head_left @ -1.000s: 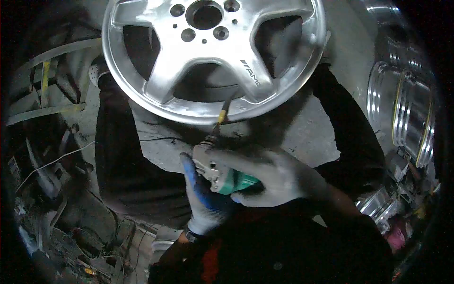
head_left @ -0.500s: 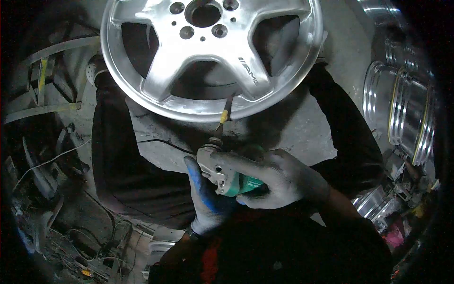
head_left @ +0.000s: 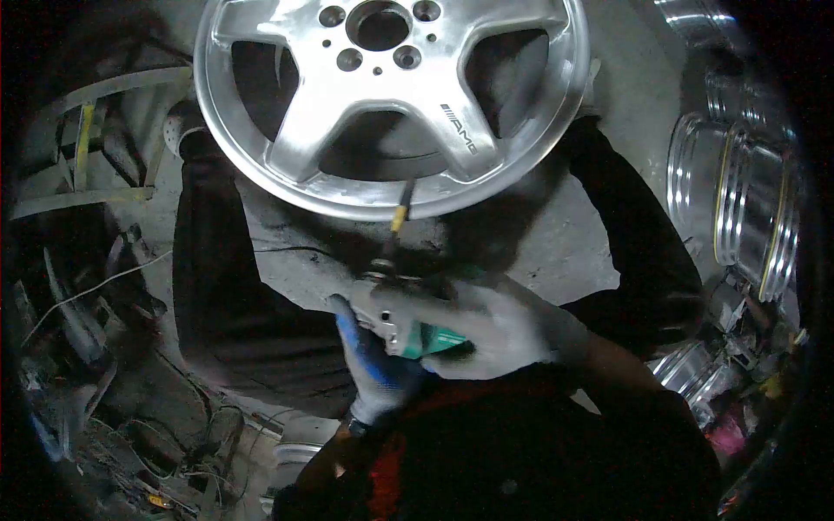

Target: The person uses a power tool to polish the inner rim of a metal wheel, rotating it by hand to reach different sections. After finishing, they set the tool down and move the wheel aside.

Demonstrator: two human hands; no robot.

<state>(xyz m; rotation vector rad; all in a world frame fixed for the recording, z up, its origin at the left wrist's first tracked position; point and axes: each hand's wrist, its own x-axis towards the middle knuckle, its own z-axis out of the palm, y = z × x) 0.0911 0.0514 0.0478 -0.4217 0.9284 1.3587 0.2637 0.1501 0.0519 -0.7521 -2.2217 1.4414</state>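
A silver alloy wheel rim (head_left: 295,156) with wide spokes and AMG lettering fills the upper middle of the view. Below it, both gloved hands hold a green and grey power grinder (head_left: 393,326). Its thin shaft, marked with a yellow band (head_left: 400,217), points up to the rim's lower lip, where the dark tip overlaps the edge. My right hand (head_left: 512,330), slightly blurred, wraps the grinder body from the right. From the left and beneath, my left hand (head_left: 375,373) cups the tool, its blue palm and thumb against the metal head.
My legs lie bent on either side of the rim. Polished rims (head_left: 734,200) stand at the right, above scattered scraps. A metal frame (head_left: 84,148) is at the left, with dark clutter below. A black cord (head_left: 295,250) crosses the grey floor.
The grinder and both hands have shifted a little left, and the shaft's tip has slid left along the rim's lower edge. The rim appears slightly further right and higher.
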